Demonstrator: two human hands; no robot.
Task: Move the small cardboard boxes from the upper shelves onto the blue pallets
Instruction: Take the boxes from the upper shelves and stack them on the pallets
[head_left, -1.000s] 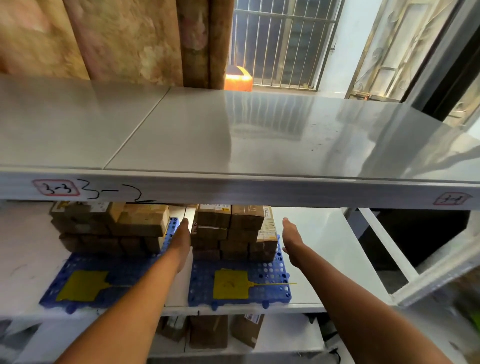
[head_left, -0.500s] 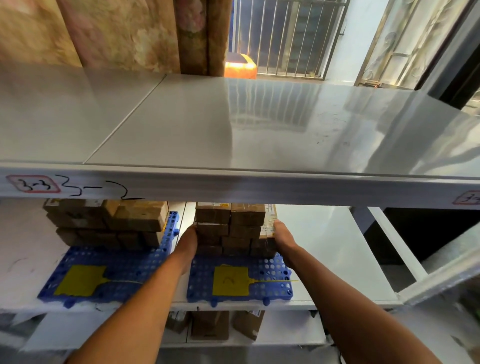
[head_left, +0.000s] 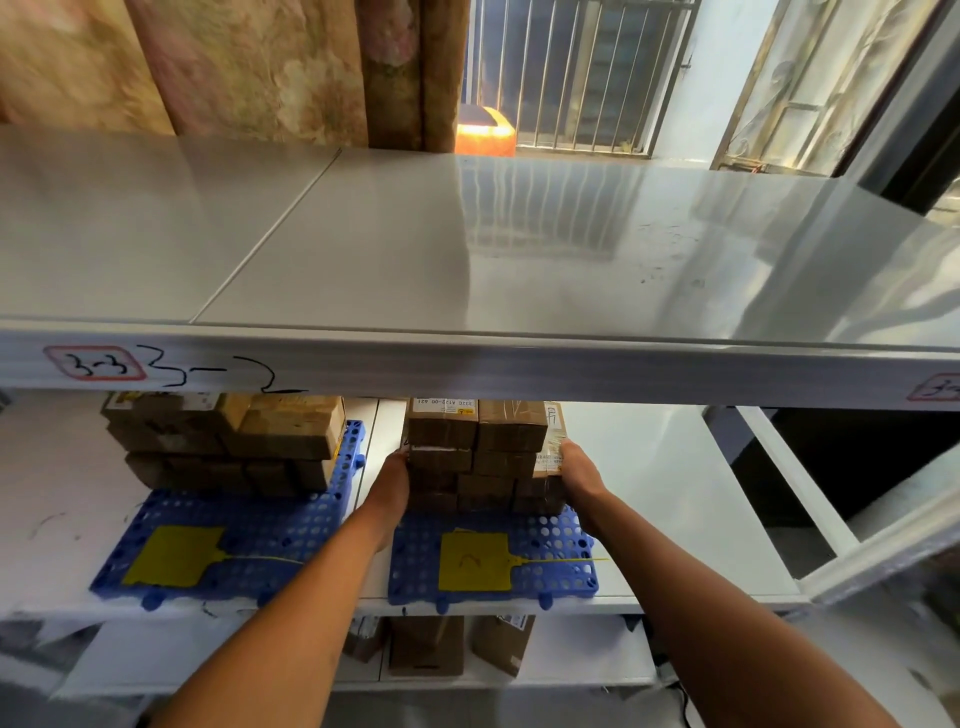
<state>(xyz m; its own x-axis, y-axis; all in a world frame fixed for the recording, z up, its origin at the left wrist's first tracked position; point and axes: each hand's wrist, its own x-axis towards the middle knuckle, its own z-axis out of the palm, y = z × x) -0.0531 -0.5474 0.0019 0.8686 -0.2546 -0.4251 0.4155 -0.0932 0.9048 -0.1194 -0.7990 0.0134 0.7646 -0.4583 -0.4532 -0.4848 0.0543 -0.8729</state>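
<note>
A stack of small cardboard boxes (head_left: 483, 457) stands at the back of the right blue pallet (head_left: 550, 545) on the middle shelf. My left hand (head_left: 390, 480) presses flat against the stack's left side. My right hand (head_left: 579, 467) presses against its right side, at a taped box. My fingertips are partly hidden by the boxes. A second stack of boxes (head_left: 228, 441) sits on the left blue pallet (head_left: 270, 530). The upper shelf (head_left: 467, 249) shows only bare metal.
Each pallet carries a yellow tag (head_left: 472, 564) near its front. The upper shelf's front beam (head_left: 467, 369) hangs just above the stacks. A few more boxes (head_left: 426, 644) stand on the shelf below. White shelf surface lies right of the right pallet.
Both hands moved in from beside the right stack and now press on its two sides. The view shifted slightly.
</note>
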